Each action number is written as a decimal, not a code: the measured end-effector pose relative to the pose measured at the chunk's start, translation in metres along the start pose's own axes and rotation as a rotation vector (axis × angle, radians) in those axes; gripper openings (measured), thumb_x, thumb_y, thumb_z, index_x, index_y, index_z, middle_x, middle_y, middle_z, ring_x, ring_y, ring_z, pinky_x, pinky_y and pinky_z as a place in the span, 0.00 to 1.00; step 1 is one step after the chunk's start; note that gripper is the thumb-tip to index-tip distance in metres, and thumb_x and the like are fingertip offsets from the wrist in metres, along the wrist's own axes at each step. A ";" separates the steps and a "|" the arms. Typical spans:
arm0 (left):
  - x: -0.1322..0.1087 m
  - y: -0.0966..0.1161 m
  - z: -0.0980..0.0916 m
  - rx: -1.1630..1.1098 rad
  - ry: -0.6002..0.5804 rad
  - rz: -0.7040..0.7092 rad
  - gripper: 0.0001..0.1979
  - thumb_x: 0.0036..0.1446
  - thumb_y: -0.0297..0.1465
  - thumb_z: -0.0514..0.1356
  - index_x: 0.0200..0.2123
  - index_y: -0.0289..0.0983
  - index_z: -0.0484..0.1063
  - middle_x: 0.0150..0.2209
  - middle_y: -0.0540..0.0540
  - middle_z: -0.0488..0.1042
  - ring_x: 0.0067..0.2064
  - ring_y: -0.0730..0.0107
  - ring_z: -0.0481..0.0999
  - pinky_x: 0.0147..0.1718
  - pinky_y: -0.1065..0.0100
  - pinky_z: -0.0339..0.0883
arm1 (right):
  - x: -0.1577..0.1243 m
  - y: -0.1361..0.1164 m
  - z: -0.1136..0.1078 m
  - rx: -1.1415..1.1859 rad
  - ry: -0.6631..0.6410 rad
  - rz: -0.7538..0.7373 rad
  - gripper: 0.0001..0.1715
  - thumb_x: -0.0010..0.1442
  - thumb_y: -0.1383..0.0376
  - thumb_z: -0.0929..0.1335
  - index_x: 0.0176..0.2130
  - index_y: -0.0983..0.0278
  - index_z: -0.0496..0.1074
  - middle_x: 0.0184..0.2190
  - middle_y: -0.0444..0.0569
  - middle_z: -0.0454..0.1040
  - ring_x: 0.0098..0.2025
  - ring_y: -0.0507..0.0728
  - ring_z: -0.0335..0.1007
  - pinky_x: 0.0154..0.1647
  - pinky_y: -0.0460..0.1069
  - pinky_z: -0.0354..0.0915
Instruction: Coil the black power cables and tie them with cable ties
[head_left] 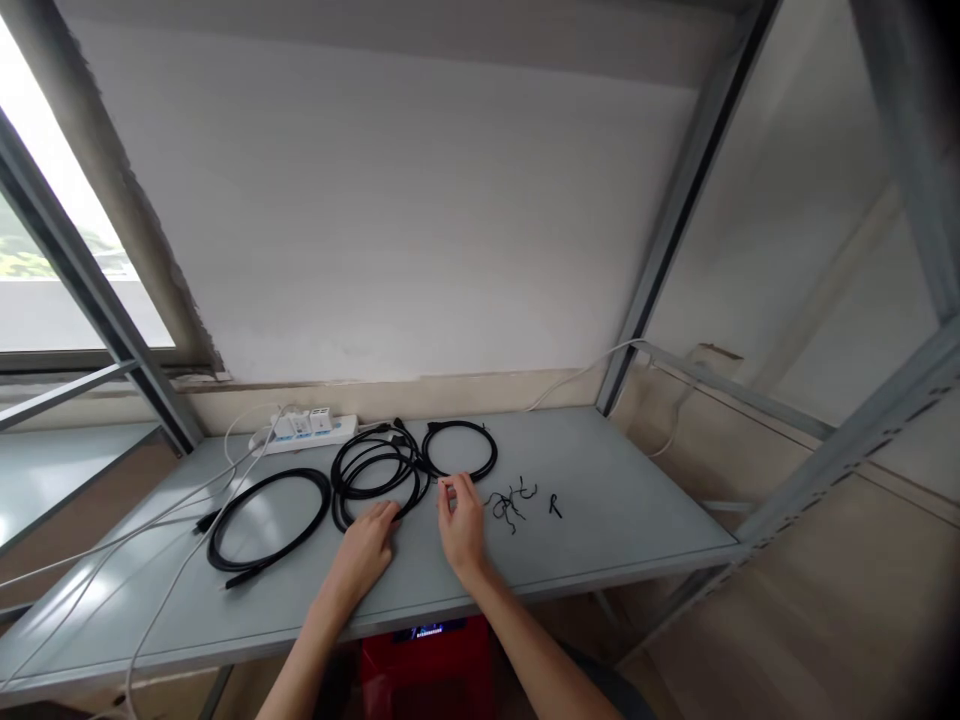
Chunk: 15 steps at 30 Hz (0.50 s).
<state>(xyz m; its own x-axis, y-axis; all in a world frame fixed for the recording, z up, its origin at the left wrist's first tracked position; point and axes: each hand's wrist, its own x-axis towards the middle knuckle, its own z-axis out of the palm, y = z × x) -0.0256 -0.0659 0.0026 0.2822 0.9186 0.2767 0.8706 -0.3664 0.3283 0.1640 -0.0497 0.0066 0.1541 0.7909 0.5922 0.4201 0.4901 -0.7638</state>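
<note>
Several black cables lie coiled on the grey shelf. My left hand [369, 543] is at the near edge of the middle cable coil [339, 487], its fingers curled down onto the loops. Just right of that coil, my right hand [460, 522] has thumb and fingers pinched together; whatever is between them is too small to make out. Behind its fingertips lies a smaller black cable coil [495, 455]. A loose cluster of thin black twist ties [507, 505] is right of my right hand, with one folded twist tie [554, 506] farther right. Another black cable coil [324, 500] rests at the left.
A white power strip [341, 431] with plugged-in adapters stands against the wall. White cords [196, 545] run across the shelf's left side. Metal uprights [675, 225] frame the grey shelf [630, 490]. Below its front edge is a red stool [427, 675] with a lit screen [429, 631] on it.
</note>
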 end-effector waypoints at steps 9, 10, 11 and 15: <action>0.004 0.002 0.003 0.167 0.073 0.035 0.20 0.75 0.41 0.44 0.35 0.40 0.67 0.34 0.45 0.76 0.42 0.56 0.75 0.43 0.60 0.62 | 0.016 0.022 -0.115 -0.180 0.026 -0.025 0.15 0.69 0.54 0.67 0.39 0.59 0.78 0.44 0.56 0.73 0.49 0.64 0.69 0.53 0.60 0.68; 0.004 0.002 0.003 0.172 0.072 0.031 0.20 0.76 0.40 0.43 0.34 0.40 0.67 0.34 0.45 0.77 0.41 0.57 0.76 0.43 0.60 0.62 | 0.022 0.031 -0.130 -0.227 0.035 0.000 0.16 0.68 0.52 0.67 0.38 0.59 0.78 0.45 0.57 0.72 0.51 0.66 0.68 0.54 0.61 0.67; 0.004 0.002 0.004 0.177 0.070 0.028 0.20 0.76 0.40 0.43 0.34 0.40 0.67 0.34 0.45 0.77 0.41 0.57 0.76 0.42 0.60 0.62 | 0.027 0.040 -0.142 -0.268 0.035 0.022 0.18 0.67 0.50 0.67 0.37 0.59 0.78 0.45 0.57 0.72 0.52 0.66 0.67 0.54 0.62 0.66; 0.004 0.002 0.006 0.219 0.069 0.008 0.20 0.76 0.38 0.42 0.35 0.40 0.65 0.34 0.45 0.77 0.39 0.58 0.78 0.40 0.62 0.61 | 0.039 0.068 -0.169 -0.348 -0.011 0.100 0.22 0.65 0.46 0.67 0.35 0.60 0.80 0.46 0.58 0.72 0.52 0.68 0.66 0.56 0.64 0.65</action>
<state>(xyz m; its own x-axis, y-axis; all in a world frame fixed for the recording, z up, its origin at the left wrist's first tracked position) -0.0198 -0.0622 -0.0011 0.2679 0.9005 0.3426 0.9372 -0.3260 0.1241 0.3497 -0.0472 0.0209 0.2008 0.8336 0.5146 0.6828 0.2576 -0.6837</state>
